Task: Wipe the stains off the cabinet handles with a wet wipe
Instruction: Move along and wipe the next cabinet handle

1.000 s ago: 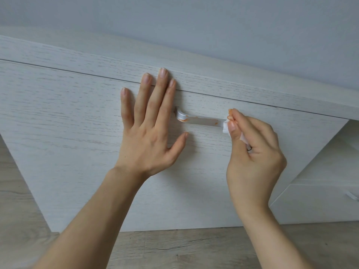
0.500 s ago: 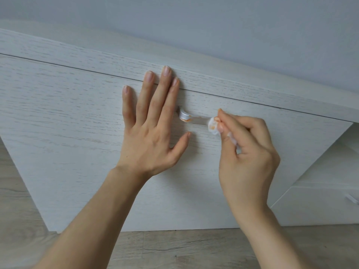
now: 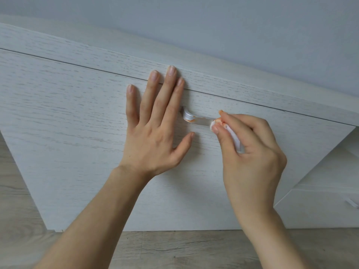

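Left hand (image 3: 153,136) flat, fingers spread, on the cabinet front (image 3: 68,113). Right hand (image 3: 250,152) pinches the orange-smeared wet wipe (image 3: 214,124) against the silver handle (image 3: 196,118), whose left end shows orange stain.

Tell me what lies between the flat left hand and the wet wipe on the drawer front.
In the head view, the silver handle spans from the left hand to the wet wipe pinched by the right hand, with orange stains on it.
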